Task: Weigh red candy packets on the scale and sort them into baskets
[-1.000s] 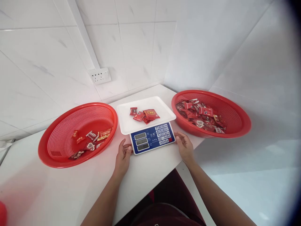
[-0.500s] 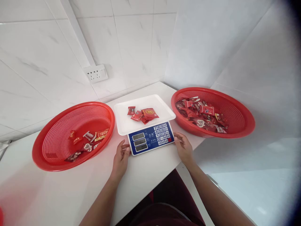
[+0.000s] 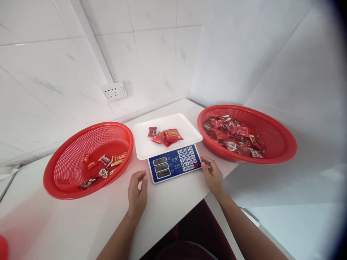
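A digital scale point(image 3: 176, 164) with a blue keypad panel stands on the white table. On its white tray point(image 3: 141, 144) lie several red-wrapped sweets point(image 3: 172, 135). My left hand point(image 3: 137, 195) is just left of the scale's front corner, its fingers loosely curved with a gap inside and nothing seen in them. At the scale's right edge is my right hand point(image 3: 213, 176), fingers slightly apart and close to or touching the casing; it holds nothing visible.
A red mesh basket point(image 3: 62, 155) with several wrapped sweets stands to the left. Another red basket point(image 3: 279, 144), holding many more sweets, is at the right, reaching past the table edge. A wall socket point(image 3: 114, 91) is behind. Part of a red object point(image 3: 3, 247) shows at lower left.
My left hand has drawn back slightly from the scale's left edge, its fingers curling in more. My right hand stays by the right edge. The view has tilted up slightly.
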### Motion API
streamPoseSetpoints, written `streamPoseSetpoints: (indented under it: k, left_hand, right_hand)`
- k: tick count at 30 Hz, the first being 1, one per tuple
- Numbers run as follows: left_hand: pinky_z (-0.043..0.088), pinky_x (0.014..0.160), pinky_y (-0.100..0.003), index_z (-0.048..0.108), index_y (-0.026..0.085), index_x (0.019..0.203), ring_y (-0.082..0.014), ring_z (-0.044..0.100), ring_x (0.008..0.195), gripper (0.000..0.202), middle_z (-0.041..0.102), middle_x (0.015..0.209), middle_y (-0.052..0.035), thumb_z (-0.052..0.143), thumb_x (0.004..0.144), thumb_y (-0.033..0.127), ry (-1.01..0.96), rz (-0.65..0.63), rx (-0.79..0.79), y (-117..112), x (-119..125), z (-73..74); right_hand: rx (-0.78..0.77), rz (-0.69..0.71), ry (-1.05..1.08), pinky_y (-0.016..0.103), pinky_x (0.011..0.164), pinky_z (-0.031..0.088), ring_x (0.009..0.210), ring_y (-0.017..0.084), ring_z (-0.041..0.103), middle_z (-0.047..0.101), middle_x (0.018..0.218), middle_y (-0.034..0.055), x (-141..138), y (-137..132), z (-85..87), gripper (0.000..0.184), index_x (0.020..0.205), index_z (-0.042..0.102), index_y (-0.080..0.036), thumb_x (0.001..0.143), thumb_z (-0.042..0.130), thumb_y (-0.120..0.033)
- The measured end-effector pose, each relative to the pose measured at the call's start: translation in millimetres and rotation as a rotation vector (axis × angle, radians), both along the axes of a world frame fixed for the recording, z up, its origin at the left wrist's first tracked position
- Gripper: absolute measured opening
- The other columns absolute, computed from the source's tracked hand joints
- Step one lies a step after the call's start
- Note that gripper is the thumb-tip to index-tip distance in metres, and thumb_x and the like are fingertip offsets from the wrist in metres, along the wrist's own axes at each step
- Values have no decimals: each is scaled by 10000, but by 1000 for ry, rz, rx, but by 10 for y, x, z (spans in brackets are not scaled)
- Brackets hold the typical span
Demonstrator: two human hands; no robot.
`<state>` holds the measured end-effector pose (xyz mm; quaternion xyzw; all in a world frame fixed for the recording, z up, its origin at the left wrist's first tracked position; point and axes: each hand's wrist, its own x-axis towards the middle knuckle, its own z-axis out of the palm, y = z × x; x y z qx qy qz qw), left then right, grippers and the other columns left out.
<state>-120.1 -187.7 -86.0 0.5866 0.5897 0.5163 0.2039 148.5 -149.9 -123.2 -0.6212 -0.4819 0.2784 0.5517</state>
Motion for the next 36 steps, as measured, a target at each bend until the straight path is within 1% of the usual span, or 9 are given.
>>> streamPoseSetpoints:
  k: [6,11,15,18,21,26,29,33,36]
  left_hand:
    - [473,845,-356,539,209,1039,-190,552,980,188,596,1015,-72,482,861,236,281,-149,157,55,232,385]
    - [400,961,-383,547,200,1096,-212,482,1115,255,594,1127,-73,469,870,291,574,-264,178,603,535,754]
    - [278,1053,-412,492,177,1198,-249,329,1268,366,498,1284,-78,470,859,313,812,-295,62,1092,778,888]
    - [331,993,-432,546,189,1138,-287,456,1158,366,556,1213,-82,545,799,326,885,-346,-21,1330,897,932]
    - [420,874,-370,574,208,1099,-259,574,994,338,617,1125,-72,535,794,348,925,-373,-95,1475,939,991]
    - [460,675,-324,555,215,1120,-247,640,807,368,692,917,-76,335,889,399,948,-282,-174,1618,932,1169]
    - [451,645,-317,508,204,1166,-250,638,795,416,690,903,-86,261,913,422,939,-219,-125,1631,1042,1292]
    - [454,699,-295,439,233,1229,-216,622,890,430,660,1037,-61,189,935,423,921,-276,23,1539,1483,1398]
    - [421,852,-316,441,252,1240,-204,588,998,385,627,1138,-38,256,936,396,945,-408,136,1438,1941,1403]
  right_hand:
    - [-8,40,32,389,805,499,904,219,605,610,1089,131,23,-8,-13,431,1069,549,-165,802,486,-497]
    - [-23,65,56,381,805,493,856,207,614,606,1096,126,18,-6,-21,433,1089,537,-165,810,474,-490]
    - [3,66,62,363,760,504,829,208,621,616,1072,130,11,-10,-11,441,1083,543,-154,804,479,-489]
    - [19,73,59,356,748,504,834,210,623,621,1059,128,25,-19,-16,423,1078,544,-151,812,474,-473]
    - [27,83,54,353,742,505,825,206,625,625,1056,121,43,-31,-27,397,1081,542,-155,823,465,-447]
    - [40,76,8,344,720,506,850,210,612,624,1047,116,46,-48,-34,367,1084,545,-152,834,450,-404]
    - [63,82,-22,351,749,502,946,224,584,602,1093,128,42,-52,-32,371,1122,525,-148,839,448,-374]
    - [83,105,-30,369,780,501,1026,236,547,575,1139,137,47,-59,-12,379,1166,493,-149,845,448,-346]
    - [87,122,-36,377,779,507,1025,240,546,568,1141,139,54,-67,7,385,1183,476,-148,848,449,-336]
